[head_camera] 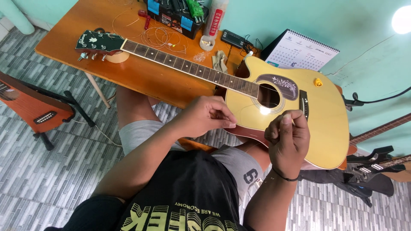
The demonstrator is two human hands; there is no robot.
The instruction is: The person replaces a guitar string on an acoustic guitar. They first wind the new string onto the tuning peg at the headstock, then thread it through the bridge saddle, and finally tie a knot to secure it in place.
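Acoustic guitar [325,115], natural yellow cutaway body, is lying face up across a wooden table [141,77], its neck running left to a dark headstock [97,42] that is resting on a small round support. Left hand [205,115] is hovering over the body's lower edge beside the soundhole [269,96], fingertips pinching together (on a thin guitar string, too fine to trace). Right hand [287,139] is sitting clenched near the bridge [304,104], thumb pressing against the forefinger, apparently on the same string. Coiled strings [159,37], a toolbox [176,15] and a desk calendar [302,51] are lying behind.
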